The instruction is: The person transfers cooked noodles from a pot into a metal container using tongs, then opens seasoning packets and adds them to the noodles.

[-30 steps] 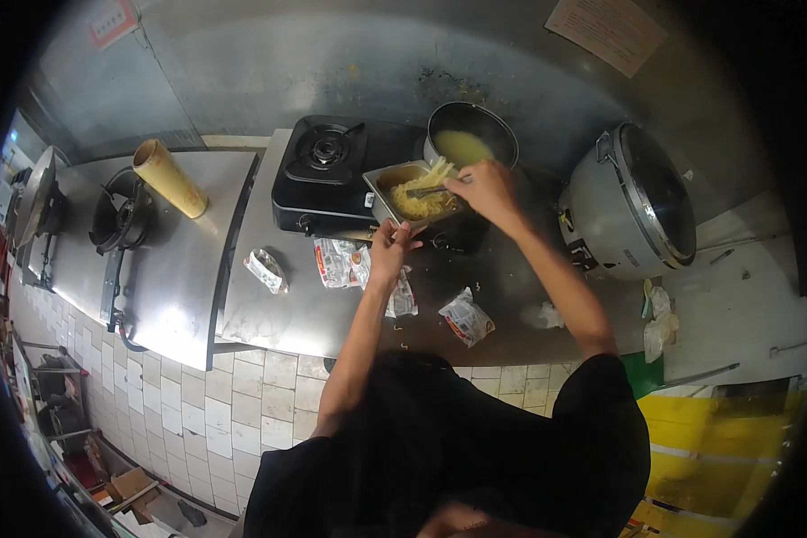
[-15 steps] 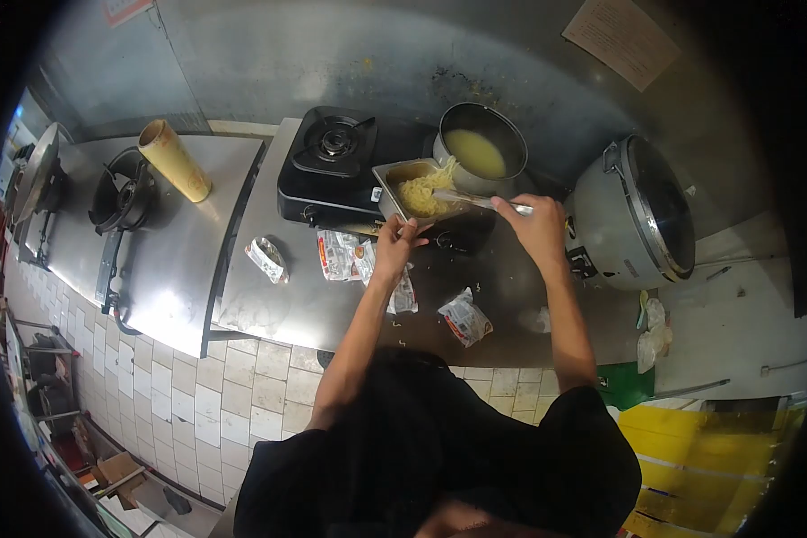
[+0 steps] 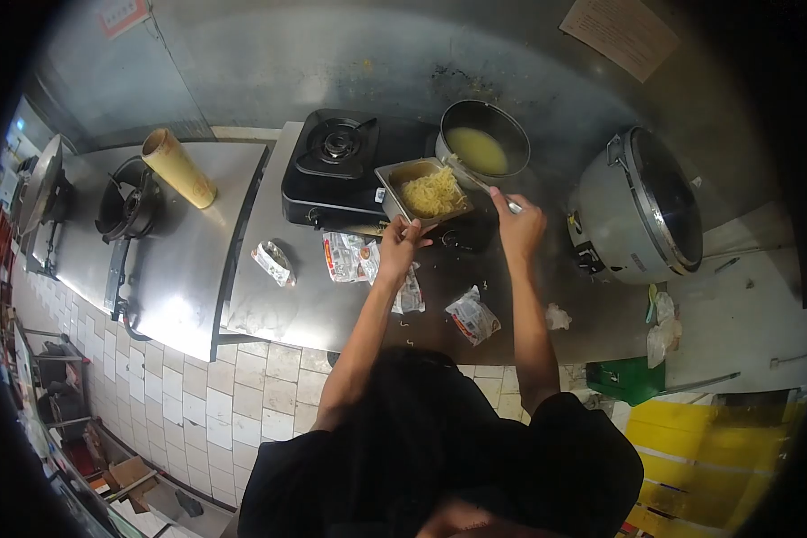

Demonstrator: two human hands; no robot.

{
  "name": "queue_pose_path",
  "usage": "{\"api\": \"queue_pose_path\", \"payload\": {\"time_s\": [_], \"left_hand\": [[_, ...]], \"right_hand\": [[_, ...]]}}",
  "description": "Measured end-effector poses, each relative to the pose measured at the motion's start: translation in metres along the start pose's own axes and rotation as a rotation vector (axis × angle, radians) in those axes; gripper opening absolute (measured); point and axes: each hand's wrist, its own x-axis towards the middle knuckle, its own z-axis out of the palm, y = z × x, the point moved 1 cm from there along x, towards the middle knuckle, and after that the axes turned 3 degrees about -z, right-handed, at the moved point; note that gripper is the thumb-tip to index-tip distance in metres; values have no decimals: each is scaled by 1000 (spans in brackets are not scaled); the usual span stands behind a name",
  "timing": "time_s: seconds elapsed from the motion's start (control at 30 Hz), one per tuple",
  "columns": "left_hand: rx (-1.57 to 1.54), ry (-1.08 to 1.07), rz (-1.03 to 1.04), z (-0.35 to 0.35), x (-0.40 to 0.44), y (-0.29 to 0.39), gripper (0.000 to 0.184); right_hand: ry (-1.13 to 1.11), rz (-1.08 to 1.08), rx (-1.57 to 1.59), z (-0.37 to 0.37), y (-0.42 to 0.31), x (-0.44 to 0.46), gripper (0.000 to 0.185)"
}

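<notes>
My left hand [image 3: 401, 247] is closed on the near edge of a rectangular metal pan [image 3: 391, 199], its thumb at the rim. Yellow noodles [image 3: 432, 194] are heaped inside the pan. In my right hand [image 3: 521, 224] is a pair of slim metal tongs [image 3: 477, 180]. Their tips reach up and left, to the gap between the pan and the pot's near rim. Just behind, a round dark-walled pot [image 3: 515, 135] on the stove's right side holds cloudy yellowish liquid [image 3: 477, 151].
The black gas stove [image 3: 298, 203] has a bare left burner [image 3: 338, 144]. Torn printed packets [image 3: 473, 316] and noodle scraps litter the steel counter [image 3: 323, 318]. A large rice cooker [image 3: 620, 215] stands at right. Leftward are a cling film roll [image 3: 179, 169] and another burner [image 3: 127, 202].
The tongs have moved off the noodles, up and left towards the pot's near rim. My right hand has shifted slightly left. The left hand still holds the pan.
</notes>
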Motion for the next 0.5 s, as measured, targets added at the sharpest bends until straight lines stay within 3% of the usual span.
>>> {"api": "queue_pose_path", "payload": {"time_s": [0.3,0.4,0.5], "left_hand": [[37,-7,-21,1,-1,2,16],[37,4,-28,0,0,0,16],[3,9,-1,2,-1,3,17]], "right_hand": [[143,-105,99,42,-5,-10,30],[41,-64,235,22,-22,-28,24],[-73,-214,295,0,-39,-47,20]]}}
